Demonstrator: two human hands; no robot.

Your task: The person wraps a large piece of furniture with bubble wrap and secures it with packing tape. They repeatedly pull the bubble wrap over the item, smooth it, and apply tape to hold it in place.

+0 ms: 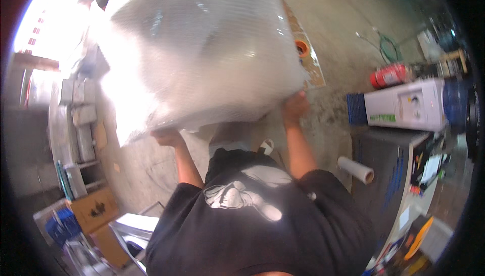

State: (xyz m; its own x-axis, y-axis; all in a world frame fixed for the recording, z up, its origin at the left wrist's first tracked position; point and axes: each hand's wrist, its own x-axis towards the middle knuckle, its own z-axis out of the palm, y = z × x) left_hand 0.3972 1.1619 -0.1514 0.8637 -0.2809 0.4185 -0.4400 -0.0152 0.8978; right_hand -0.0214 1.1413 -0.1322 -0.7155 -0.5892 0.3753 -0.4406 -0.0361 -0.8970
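Note:
A large, bulky bundle (207, 59) in clear bubble wrap fills the upper middle of the head view, in front of my body. What is inside cannot be made out through the wrap. My left hand (165, 137) grips its near edge toward the left corner, fingers tucked under the plastic. At the near right corner my right hand (296, 108) is closed on the wrap, slightly blurred. Both forearms reach forward to the bundle, and part of each hand's fingers is hidden by it.
To the right stand a white water dispenser (404, 105), a red fire extinguisher (389, 75) and a roll of clear film (355, 169). A green hose (389, 47) lies on the floor beyond. Cardboard boxes (96, 210) and shelving line the left. Beyond the bundle's right side sits an orange ring (302, 48).

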